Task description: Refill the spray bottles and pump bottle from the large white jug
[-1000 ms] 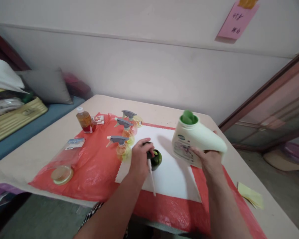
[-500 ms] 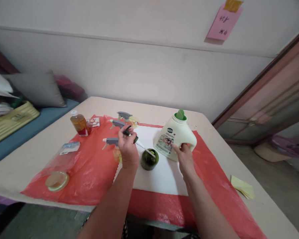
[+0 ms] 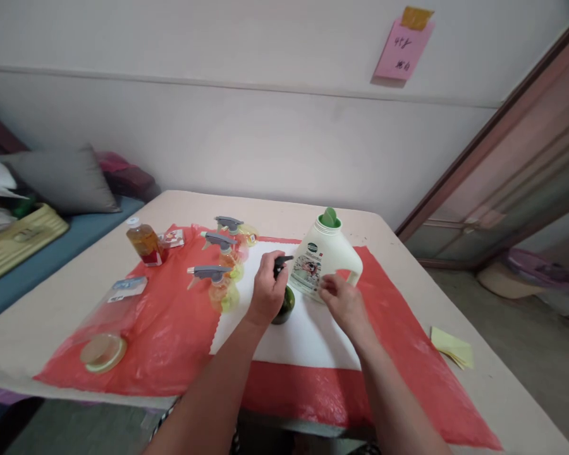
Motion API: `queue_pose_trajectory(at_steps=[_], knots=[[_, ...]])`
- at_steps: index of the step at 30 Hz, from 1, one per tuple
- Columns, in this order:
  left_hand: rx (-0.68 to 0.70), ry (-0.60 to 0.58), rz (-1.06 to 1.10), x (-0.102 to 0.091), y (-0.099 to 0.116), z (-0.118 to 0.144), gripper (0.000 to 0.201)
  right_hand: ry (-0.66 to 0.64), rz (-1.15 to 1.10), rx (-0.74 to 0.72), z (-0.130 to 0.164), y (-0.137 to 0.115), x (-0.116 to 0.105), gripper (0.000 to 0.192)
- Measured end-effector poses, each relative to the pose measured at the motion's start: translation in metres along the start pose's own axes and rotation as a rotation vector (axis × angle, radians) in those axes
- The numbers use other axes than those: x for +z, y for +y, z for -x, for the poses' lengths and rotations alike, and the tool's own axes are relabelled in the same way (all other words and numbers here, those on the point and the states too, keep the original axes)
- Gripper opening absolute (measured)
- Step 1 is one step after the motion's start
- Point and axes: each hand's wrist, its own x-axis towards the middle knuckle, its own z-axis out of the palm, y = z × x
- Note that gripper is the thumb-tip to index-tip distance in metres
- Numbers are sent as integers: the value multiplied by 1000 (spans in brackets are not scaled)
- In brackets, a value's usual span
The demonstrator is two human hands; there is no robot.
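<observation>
The place looks like a room in a home, with a table (image 3: 76, 278) set up for small work. Beyond its left edge, a grey cushion (image 3: 61, 180) rests on a blue padded seat (image 3: 90, 227), beside a yellowish basket (image 3: 26, 234) of mixed belongings. Past the right edge stand a pink-framed, glass-panelled door (image 3: 497, 177) and a bin (image 3: 507, 284) topped with purple plastic. Red plastic sheeting (image 3: 171, 335) covers much of the tabletop, carrying trigger spray bottles (image 3: 222, 295) and a handled plastic jug (image 3: 339, 253). A handwritten pink note (image 3: 398, 57) is taped to the plain wall (image 3: 218, 145).
</observation>
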Motion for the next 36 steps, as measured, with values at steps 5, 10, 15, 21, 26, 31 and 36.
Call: queue_pose_trajectory(at_steps=[5,10,15,21,26,31,36], knots=[[-128,-169,-46,-5,-4,-6,21,-253,-131,-44,16,11,65,92],[-293,-144,162,-11,-8,-9,32,-237,-214,-51,21,25,103,120],[-335,-157,94,-13,-16,-9,17,-258,-268,-59,18,34,101,121],[-347,-126,64,-15,-15,-14,12,-212,-342,-46,17,24,95,94],[-407,13,375,-22,6,-21,26,-166,-455,-96,17,-6,74,92],[-447,31,560,-28,24,-20,32,-91,-438,-153,25,-33,40,85],[-427,7,551,-29,26,-17,30,-50,-232,-252,33,-50,17,73]])
